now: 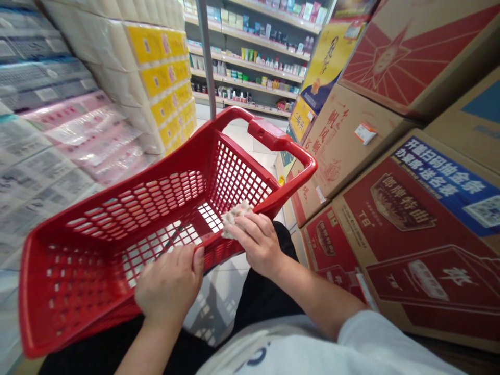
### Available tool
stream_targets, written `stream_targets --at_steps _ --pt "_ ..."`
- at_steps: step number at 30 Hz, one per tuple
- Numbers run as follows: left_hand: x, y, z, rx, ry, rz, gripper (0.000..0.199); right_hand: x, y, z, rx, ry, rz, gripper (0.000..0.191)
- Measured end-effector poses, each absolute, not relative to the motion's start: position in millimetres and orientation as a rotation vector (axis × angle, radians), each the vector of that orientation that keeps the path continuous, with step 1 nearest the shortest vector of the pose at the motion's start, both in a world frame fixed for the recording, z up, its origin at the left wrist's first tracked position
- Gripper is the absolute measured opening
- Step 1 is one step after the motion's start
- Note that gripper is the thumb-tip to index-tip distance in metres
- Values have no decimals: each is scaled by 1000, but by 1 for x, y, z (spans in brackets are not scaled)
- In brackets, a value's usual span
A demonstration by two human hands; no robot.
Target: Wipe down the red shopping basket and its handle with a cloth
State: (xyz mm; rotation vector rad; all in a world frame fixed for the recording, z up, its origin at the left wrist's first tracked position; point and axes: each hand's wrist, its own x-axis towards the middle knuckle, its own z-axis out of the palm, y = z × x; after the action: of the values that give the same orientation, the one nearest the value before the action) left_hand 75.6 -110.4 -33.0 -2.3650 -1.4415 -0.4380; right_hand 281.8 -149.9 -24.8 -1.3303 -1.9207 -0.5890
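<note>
A person stands in a narrow shop aisle and looks down at a red plastic shopping basket with rows of small holes in its sides. The left hand holds the near edge of the basket. Its grip is closed around that edge, and the thumb is out of sight. The right hand is near the far corner of the basket. Its grip is pinching a small crumpled pale packet with brown bits on it. The packet sits just inside the basket, close to the rim. A firm hold with one hand keeps the basket from tipping while the other hand works. A curved red handle rises at the front. Tall stacks of paper rolls in yellow wrap stand on the left, and big brown cardboard boxes with red print stand on the right. The fingers cover part of the packet, so I cannot tell what it is or read any words on it.
</note>
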Motion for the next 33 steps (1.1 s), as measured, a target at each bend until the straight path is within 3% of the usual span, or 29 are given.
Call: stream_targets --at_steps 33 --pt "72 -106 -44 -2366 -1421 -454 27 289 -158 -13 -1366 -1609 -333 40"
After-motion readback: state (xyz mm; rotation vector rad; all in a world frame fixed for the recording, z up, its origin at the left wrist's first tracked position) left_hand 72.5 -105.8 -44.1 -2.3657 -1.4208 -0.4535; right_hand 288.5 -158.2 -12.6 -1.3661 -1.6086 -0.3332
